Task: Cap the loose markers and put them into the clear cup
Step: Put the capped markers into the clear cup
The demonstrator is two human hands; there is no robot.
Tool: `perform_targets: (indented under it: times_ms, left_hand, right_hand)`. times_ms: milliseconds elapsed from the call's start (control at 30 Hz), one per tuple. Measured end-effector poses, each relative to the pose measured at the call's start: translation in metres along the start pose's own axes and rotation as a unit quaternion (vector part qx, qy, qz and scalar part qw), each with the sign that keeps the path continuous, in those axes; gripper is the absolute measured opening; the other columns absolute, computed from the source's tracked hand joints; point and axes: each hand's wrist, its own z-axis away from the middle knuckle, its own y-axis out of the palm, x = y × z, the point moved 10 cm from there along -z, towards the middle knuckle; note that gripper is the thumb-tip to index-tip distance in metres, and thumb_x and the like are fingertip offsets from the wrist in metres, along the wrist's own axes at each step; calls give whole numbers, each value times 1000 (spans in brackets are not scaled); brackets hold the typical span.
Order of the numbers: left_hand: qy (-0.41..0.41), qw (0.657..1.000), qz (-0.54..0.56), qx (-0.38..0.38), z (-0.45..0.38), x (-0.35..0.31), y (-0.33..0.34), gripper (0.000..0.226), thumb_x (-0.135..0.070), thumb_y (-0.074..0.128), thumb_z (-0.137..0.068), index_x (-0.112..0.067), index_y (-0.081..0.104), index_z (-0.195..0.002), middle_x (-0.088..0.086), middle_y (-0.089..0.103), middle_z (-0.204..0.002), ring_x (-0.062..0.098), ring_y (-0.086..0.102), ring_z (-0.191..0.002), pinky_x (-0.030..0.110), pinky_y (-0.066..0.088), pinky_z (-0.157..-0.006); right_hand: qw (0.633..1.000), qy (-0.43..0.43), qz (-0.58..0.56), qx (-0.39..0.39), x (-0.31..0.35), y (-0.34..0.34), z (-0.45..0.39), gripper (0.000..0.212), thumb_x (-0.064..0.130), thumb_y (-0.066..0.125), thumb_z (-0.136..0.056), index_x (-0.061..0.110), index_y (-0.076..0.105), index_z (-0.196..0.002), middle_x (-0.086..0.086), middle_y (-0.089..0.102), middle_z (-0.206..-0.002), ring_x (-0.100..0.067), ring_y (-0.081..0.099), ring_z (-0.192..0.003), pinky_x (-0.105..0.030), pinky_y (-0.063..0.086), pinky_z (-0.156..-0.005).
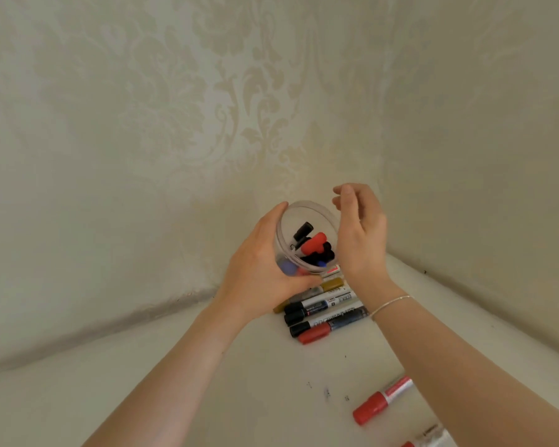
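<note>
My left hand (259,266) grips the clear cup (304,240), tilted toward me, near the table's far corner; my right hand (360,233) hovers relaxed, empty. I'd level it before adding markers (323,309).

Markers (313,245) in cup (304,208) — others (323,309) below

A clear cup (304,240), tilted, holds capped markers (313,245); more capped markers (323,312) lie side by side on the bench (207,398).

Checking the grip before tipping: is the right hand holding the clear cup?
No: the left hand grips the clear cup; the right hand hovers beside it.
</note>
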Motion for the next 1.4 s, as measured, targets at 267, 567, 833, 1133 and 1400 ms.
perform_targets:
  times_ms: [267, 567, 833, 1133, 1400]
  left_hand:
    - [0, 999, 40, -24, 3, -18, -16, 115, -54, 85, -50, -35, 25, -147, -21, 38, -145, -10, 32, -128, 0, 20, -94]
    - [17, 998, 55, -32, 23, -48, -19, 121, -66, 73, -41, -26, 29, -146, -10, 45, -143, 5, 39, -133, 25, 31, -112]
    - [18, 998, 51, -21, 32, -53, -10, 116, -49, 88, -50, -27, 28, -146, -11, 43, -145, 3, 37, -135, 31, 31, -114]
    - [20, 999, 49, -15, 36, -56, -10, 115, -49, 88, -50, -28, 28, -147, -12, 43, -145, 4, 37, -135, 33, 32, -114]
    - [18, 998, 51, -17, 40, -52, -17, 115, -47, 88, -51, -28, 29, -147, -13, 44, -144, 2, 37, -134, 28, 31, -113]
  right_hand:
    - [966, 110, 202, 115, -40, -43, 6, 20, 11, 41, -94, 17, 55, -107, -4, 55, -103, -8, 48, -77, -22, 37, -64]
    - [727, 180, 330, 574, -51, -37, 100, 67, 8, 64, -79, 34, 42, -136, 7, 36, -142, -13, 36, -131, -27, 35, -105]
    - [463, 107, 569, 671, -67, -60, 167, 98, 20, 78, -65, 39, 21, -142, 1, 31, -140, -25, 46, -119, -43, 48, -89]
    - [479, -127, 642, 586, -59, -27, 173, 47, 19, 62, -83, 11, 45, -126, -9, 47, -125, -28, 43, -115, -33, 30, -91]
    - [601, -48, 617, 505, -57, -29, 114, 31, 19, 38, -96, 13, 50, -125, -8, 44, -121, -32, 58, -103, -34, 43, -76]
